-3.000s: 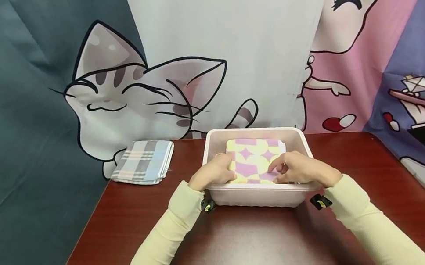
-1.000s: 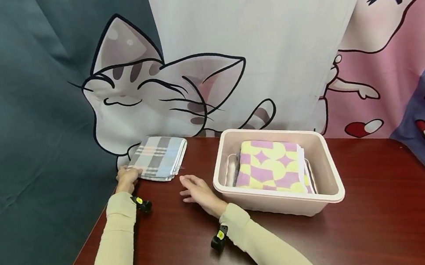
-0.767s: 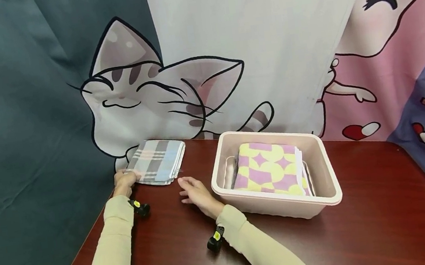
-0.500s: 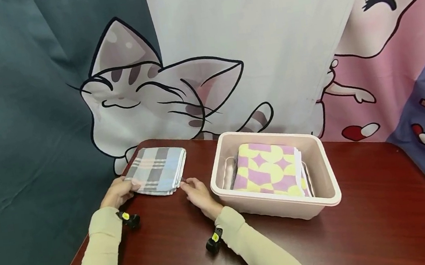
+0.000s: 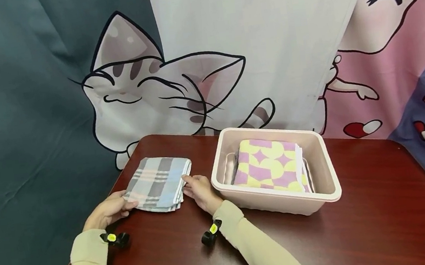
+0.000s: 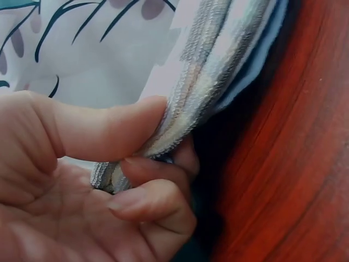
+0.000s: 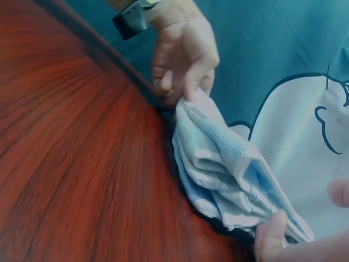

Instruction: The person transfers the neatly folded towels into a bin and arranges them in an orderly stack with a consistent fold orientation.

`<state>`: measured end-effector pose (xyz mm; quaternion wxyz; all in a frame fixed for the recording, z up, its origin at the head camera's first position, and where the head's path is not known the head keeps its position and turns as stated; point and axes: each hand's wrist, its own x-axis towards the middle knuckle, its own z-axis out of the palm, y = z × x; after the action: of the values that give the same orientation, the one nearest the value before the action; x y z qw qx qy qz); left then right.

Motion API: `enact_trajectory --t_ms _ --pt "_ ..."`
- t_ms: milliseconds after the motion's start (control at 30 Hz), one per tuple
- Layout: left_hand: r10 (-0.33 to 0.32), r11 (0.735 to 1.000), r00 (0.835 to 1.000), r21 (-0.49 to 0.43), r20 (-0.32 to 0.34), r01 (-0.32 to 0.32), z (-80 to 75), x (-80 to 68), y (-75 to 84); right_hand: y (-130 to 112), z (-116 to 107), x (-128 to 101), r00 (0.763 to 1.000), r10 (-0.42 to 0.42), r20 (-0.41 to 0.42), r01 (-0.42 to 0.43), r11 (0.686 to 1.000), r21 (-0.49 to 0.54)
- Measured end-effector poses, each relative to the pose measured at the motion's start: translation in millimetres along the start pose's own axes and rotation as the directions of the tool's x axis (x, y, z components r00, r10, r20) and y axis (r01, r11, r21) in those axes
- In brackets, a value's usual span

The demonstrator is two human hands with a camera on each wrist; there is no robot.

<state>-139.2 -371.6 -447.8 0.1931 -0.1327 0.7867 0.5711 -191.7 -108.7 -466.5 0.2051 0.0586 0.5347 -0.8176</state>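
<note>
A folded plaid towel [image 5: 158, 181] in grey, pale blue and peach lies between my two hands on the left part of the table. My left hand [image 5: 106, 211] pinches its near left corner; in the left wrist view the thumb [image 6: 117, 128] presses on top with curled fingers below. At the towel's right edge, my right hand [image 5: 203, 192] grips the layered side. The right wrist view shows the loose, stacked folds of the towel [image 7: 218, 169] sagging between both hands, with a fingertip [image 7: 270, 234] of the right hand against the edge.
A pale pink plastic bin [image 5: 280, 201] stands right of my right hand. Inside it sits a folded yellow and purple patterned towel [image 5: 270, 165], with white edging. The dark red table [image 5: 164, 257] has its left edge beside my left arm, and a cartoon-printed curtain [image 5: 207, 89] hangs behind.
Both hands have left the bin and gone to the plaid towel. The left hand took its corner, then the right its other side; the towel has slid nearer from the back edge.
</note>
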Motion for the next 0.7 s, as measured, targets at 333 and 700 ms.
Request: enact_trajectory --t_ms 333,700 --pt "0.002 0.995 0.984 -0.096 0.177 0.015 -1.2 -17.5 -9.3 2 -5 -16 0.99 0.005 0.143 0.022 0.981 -0.193" --pt "-0.1 0.994 0.985 -0.027 0.141 0.105 3.3 -22.3 3.0 10 1 -30 0.978 0.017 0.207 0.021 0.984 -0.178"
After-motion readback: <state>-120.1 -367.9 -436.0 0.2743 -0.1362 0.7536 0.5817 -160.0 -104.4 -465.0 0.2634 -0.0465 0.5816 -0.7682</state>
